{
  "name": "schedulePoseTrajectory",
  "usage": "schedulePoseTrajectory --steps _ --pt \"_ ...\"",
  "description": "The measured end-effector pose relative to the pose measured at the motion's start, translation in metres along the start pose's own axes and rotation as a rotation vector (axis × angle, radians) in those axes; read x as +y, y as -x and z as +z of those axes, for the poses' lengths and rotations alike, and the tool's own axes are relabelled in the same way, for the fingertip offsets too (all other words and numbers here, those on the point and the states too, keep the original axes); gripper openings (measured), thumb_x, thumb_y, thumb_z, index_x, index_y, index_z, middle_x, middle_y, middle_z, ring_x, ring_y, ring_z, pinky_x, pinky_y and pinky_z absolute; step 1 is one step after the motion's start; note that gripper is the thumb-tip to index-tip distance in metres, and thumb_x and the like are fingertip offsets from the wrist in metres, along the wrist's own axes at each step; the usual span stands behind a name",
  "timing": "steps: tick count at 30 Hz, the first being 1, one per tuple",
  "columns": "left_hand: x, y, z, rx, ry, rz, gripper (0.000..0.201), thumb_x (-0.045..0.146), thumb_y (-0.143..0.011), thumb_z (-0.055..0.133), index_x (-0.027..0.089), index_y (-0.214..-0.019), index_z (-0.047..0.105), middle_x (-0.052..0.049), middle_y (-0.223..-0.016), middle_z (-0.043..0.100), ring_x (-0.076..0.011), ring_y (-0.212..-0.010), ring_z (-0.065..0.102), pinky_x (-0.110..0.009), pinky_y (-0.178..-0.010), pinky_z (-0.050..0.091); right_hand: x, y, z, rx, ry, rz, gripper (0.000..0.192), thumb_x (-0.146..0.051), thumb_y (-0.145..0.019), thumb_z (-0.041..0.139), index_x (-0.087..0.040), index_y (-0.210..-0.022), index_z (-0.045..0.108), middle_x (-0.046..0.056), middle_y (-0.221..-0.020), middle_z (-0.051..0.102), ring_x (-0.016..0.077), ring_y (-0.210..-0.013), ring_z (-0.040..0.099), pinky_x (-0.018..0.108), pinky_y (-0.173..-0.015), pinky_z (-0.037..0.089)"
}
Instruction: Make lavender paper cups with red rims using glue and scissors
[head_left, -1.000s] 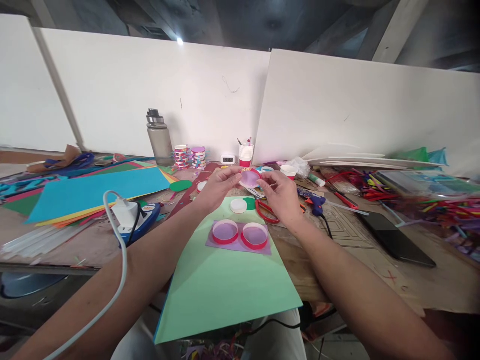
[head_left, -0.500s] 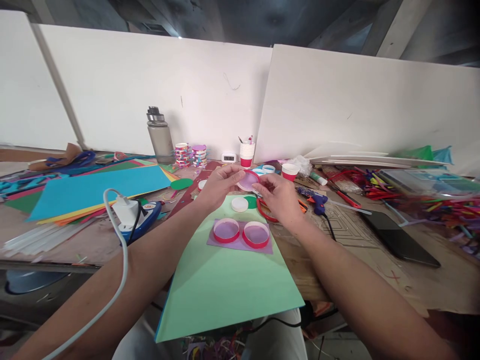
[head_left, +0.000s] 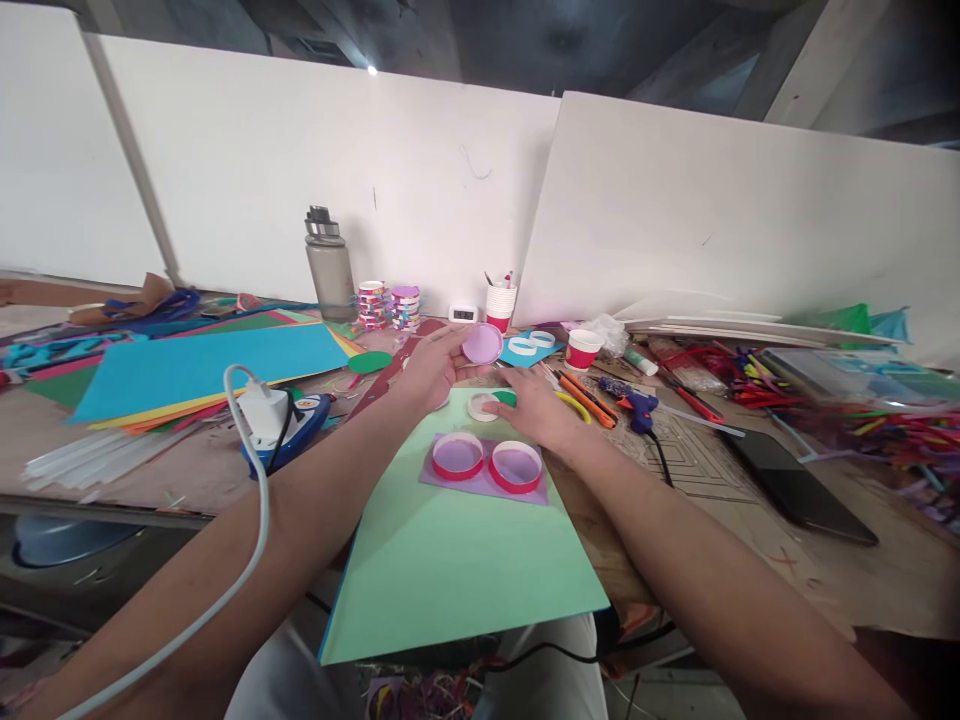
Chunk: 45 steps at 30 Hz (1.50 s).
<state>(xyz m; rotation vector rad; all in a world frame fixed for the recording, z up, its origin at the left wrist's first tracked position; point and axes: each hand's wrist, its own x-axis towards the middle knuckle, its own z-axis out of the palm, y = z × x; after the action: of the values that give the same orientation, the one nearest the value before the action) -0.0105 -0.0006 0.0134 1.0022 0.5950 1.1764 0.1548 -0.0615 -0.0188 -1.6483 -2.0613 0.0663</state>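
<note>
My left hand (head_left: 435, 365) pinches a shallow round paper piece with a purple face (head_left: 482, 344), raised above the far end of the green sheet (head_left: 465, 570). Close by on the right, my right hand (head_left: 538, 405) holds nothing, its fingers stretched forward. Its thumb reaches over a white round piece (head_left: 480, 406) and a small green disc (head_left: 507, 398); whether it touches them I cannot tell. Nearer to me, two red-walled paper rings (head_left: 458, 472) stand side by side on a purple paper rectangle (head_left: 480, 488).
A power strip (head_left: 304, 425) with a white cable lies left, beside coloured paper sheets (head_left: 202, 365). To the right are an orange cutter (head_left: 589, 400), a blue glue gun (head_left: 639, 408) and a phone (head_left: 799, 485). A bottle (head_left: 328, 275) and paper cups (head_left: 500, 305) stand behind.
My right hand has let go of the round piece and moved down toward the white piece. The left hand still holds the piece, now turned with its purple face showing.
</note>
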Motion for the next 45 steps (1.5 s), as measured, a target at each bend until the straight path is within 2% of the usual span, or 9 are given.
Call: schedulePoseTrajectory --steps 3,6,8,14,17,27,31,36,45 --pt "-0.003 -0.002 -0.002 0.016 -0.004 0.008 0.013 0.022 -0.089 0.067 0.012 -0.096 0.071 -0.012 -0.096 0.077 -0.0193 -0.082 0.074 -0.036 -0.079 0.064 -0.012 -0.002 0.004 -0.146 0.072 0.006 0.049 -0.038 -0.093 0.069 -0.017 -0.136 0.062 0.016 -0.133 0.069 0.0384 -0.129 0.052 0.053 -0.104 0.044" --pt "-0.004 -0.004 -0.002 0.056 0.002 0.012 0.013 0.021 -0.089 0.066 0.011 -0.097 0.07 -0.013 -0.099 0.077 -0.0201 -0.081 0.074 -0.04 -0.08 0.064 -0.015 -0.004 0.003 -0.179 0.063 -0.021 0.04 -0.028 -0.092 0.07 -0.016 -0.13 0.066 0.016 -0.131 0.07 0.0342 -0.128 0.057 0.048 -0.105 0.045" --pt "-0.002 -0.004 -0.002 0.082 0.005 0.018 0.014 0.021 -0.09 0.065 0.01 -0.097 0.07 -0.014 -0.099 0.077 -0.0205 -0.081 0.074 -0.041 -0.081 0.063 -0.011 -0.005 0.002 -0.109 0.01 -0.013 0.04 -0.024 -0.089 0.072 -0.015 -0.128 0.067 0.015 -0.126 0.072 0.0304 -0.121 0.063 0.044 -0.104 0.047" --pt "0.001 -0.003 0.0 0.135 0.075 0.023 0.011 0.018 -0.087 0.066 0.01 -0.095 0.067 -0.014 -0.097 0.077 -0.0224 -0.089 0.075 -0.043 -0.089 0.062 0.008 -0.004 -0.004 0.309 -0.196 0.056 0.046 -0.031 -0.083 0.072 -0.016 -0.126 0.067 0.016 -0.124 0.067 0.0262 -0.099 0.067 0.044 -0.092 0.056" --pt "0.0 -0.003 0.002 0.126 0.08 -0.014 0.008 0.017 -0.085 0.067 0.011 -0.091 0.065 -0.014 -0.094 0.077 -0.0238 -0.092 0.075 -0.045 -0.091 0.061 0.008 0.0 -0.006 0.402 -0.246 0.016 0.049 -0.031 -0.085 0.065 -0.02 -0.134 0.064 0.015 -0.122 0.062 0.0268 -0.1 0.064 0.048 -0.096 0.055" --pt "-0.007 0.003 0.007 0.038 0.099 -0.021 0.01 0.012 -0.081 0.063 0.014 -0.091 0.061 -0.008 -0.096 0.075 -0.0191 -0.089 0.073 -0.044 -0.092 0.061 0.001 0.007 -0.001 0.282 -0.144 -0.061 0.066 -0.025 -0.084 0.062 -0.018 -0.148 0.052 0.014 -0.119 0.048 0.031 -0.117 0.057 0.048 -0.11 0.048" --pt "-0.009 0.003 0.003 -0.015 -0.001 0.013 0.025 0.011 -0.072 0.073 0.015 -0.095 0.061 -0.005 -0.096 0.073 -0.0157 -0.08 0.071 -0.037 -0.078 0.062 0.004 0.007 0.002 0.28 -0.141 -0.091 0.067 -0.028 -0.085 0.062 -0.021 -0.15 0.05 0.013 -0.119 0.048 0.0301 -0.117 0.056 0.049 -0.11 0.048" --pt "-0.011 0.001 -0.002 0.031 -0.146 0.019 0.046 0.019 -0.06 0.09 0.014 -0.097 0.065 -0.004 -0.09 0.07 -0.0158 -0.074 0.068 -0.029 -0.06 0.059 0.001 0.009 0.002 0.23 -0.151 -0.114 0.067 -0.029 -0.087 0.061 -0.022 -0.152 0.048 0.012 -0.118 0.049 0.0297 -0.115 0.057 0.051 -0.112 0.046" --pt "-0.013 0.0 -0.005 0.018 -0.181 0.03 0.054 0.029 -0.054 0.097 0.014 -0.093 0.064 -0.005 -0.086 0.069 -0.0165 -0.074 0.068 -0.029 -0.06 0.059 0.0 0.01 0.006 0.232 -0.144 -0.155 0.069 -0.026 -0.086 0.061 -0.023 -0.154 0.046 0.011 -0.113 0.05 0.0304 -0.113 0.057 0.05 -0.109 0.048"
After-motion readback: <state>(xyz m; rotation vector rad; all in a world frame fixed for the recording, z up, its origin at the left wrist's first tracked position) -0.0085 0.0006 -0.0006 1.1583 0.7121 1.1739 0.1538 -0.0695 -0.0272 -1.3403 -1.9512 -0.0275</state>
